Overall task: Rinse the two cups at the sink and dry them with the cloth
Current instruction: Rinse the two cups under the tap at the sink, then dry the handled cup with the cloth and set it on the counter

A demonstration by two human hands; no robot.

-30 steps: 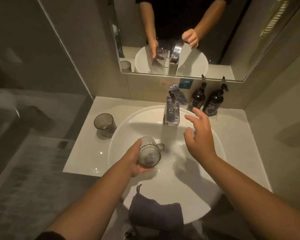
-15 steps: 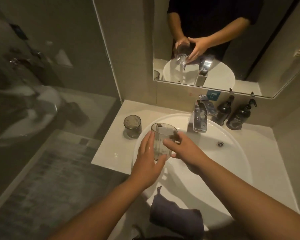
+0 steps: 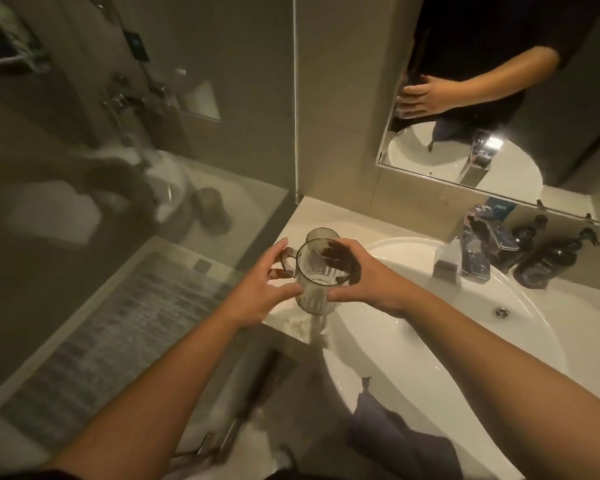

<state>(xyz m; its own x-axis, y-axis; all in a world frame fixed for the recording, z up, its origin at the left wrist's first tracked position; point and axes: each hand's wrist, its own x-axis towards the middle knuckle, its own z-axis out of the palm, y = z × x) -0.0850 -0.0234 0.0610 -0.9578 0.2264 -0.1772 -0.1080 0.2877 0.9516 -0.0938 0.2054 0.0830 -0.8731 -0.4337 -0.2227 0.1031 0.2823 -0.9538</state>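
Observation:
A clear ribbed cup with a handle (image 3: 314, 289) stands upright in the air above the left rim of the white sink (image 3: 465, 341). My left hand (image 3: 257, 292) wraps its left side by the handle. My right hand (image 3: 364, 275) grips its right side, fingers reaching over the rim. A second grey ribbed cup (image 3: 321, 234) stands on the counter just behind, mostly hidden by the held cup. A dark blue-grey cloth (image 3: 395, 434) hangs over the sink's near rim.
The chrome tap (image 3: 471, 251) rises at the back of the basin, with two dark pump bottles (image 3: 551, 258) to its right. A mirror (image 3: 499, 98) hangs above. A glass shower panel (image 3: 136, 168) closes off the left side. The counter (image 3: 312, 216) edge drops off at left.
The cup has gone from tipped low in the basin in my left hand alone to upright and held in both hands, carried left to the sink's rim near the second cup.

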